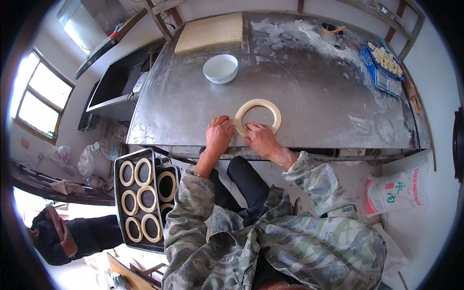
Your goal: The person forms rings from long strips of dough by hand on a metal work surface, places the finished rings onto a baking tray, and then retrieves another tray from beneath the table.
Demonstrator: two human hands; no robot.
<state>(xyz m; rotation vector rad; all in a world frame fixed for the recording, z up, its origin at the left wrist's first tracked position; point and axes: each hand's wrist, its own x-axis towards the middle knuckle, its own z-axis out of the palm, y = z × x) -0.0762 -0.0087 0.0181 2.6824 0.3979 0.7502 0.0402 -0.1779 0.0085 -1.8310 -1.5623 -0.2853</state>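
A pale dough ring (277,114) lies on the steel worktable (309,104), close to its front edge. My right hand (263,140) is closed over the ring's near side, covering that stretch of dough. Beside the ring's left near edge, my left hand (220,134) is closed with its fingers curled down. Its fingertips meet the dough there, though the exact contact is partly hidden. Beyond the ring, to the left, stands a white bowl (221,68).
Black trays (117,203) at my lower left hold several dough rings. A pale board (210,34) lies at the table's back. Dough pieces (385,59) rest on blue packaging at the far right, near a rolling pin (411,92). A white sack (394,191) stands right. Another person's dark sleeve (94,232) shows lower left.
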